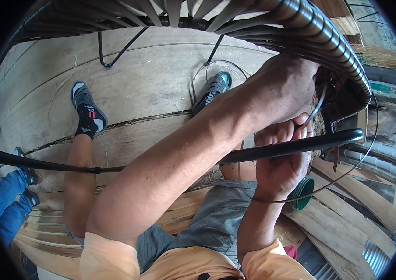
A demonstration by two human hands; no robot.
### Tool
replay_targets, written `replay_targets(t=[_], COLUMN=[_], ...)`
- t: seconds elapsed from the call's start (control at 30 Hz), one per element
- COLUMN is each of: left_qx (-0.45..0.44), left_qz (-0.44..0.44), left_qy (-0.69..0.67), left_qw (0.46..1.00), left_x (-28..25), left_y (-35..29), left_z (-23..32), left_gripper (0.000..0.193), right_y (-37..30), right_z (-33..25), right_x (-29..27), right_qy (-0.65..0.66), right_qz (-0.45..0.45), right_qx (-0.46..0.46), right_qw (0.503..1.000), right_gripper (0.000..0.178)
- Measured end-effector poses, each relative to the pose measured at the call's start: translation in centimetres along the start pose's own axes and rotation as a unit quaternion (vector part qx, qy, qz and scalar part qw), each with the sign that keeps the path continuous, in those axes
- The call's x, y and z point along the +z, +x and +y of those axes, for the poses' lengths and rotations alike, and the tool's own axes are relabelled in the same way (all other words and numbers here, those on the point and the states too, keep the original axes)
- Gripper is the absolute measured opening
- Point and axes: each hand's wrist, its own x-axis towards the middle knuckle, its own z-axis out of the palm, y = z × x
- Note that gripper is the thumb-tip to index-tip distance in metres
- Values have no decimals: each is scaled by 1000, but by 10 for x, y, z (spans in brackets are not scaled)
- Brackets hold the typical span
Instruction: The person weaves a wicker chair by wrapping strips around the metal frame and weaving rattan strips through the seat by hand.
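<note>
A dark woven chair seat or frame (342,42), wrapped in glossy brown strand, arches over the top of the view. My left arm crosses from the lower left, and my left hand (296,79) reaches against the frame's right side, its fingers hidden behind the wrist and weave. Below it, my right hand (282,158) is closed, palm up, fingers curled around a thin dark weaving strand (320,105). A long loop of strand sweeps around to the right and across my right forearm. The black metal tube (296,145) passes in front of my right hand.
My sneakered feet (88,107) rest on the board floor (137,84). Another person's jeans-clad legs (9,200) are at the left. A green round container (303,192) and loose wooden planks (333,224) lie at the right. Thin legs (108,64) of the frame stand ahead.
</note>
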Motion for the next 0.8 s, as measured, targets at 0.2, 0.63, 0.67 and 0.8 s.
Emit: replay_targets(t=[0.2,0.63,0.67,0.8], left_qx=[-150,86,59,47], left_qz=[-129,-10,-4,-9], left_qy=[-38,31,36,85], left_qw=[980,996,998,995], left_x=[-10,4,7,11], left_y=[11,14,13,12], left_z=[17,-8,-8,-7], left_gripper=[23,27,26,20], right_y=[16,3,0,-6], right_z=[-3,-37,-36,-32], right_x=[-2,2,2,8], right_qy=[-110,46,48,41], right_qz=[12,-87,-47,18], right_qx=[-66,-10,-20,-38], right_qw=[992,995,998,998], right_gripper=[23,31,28,27])
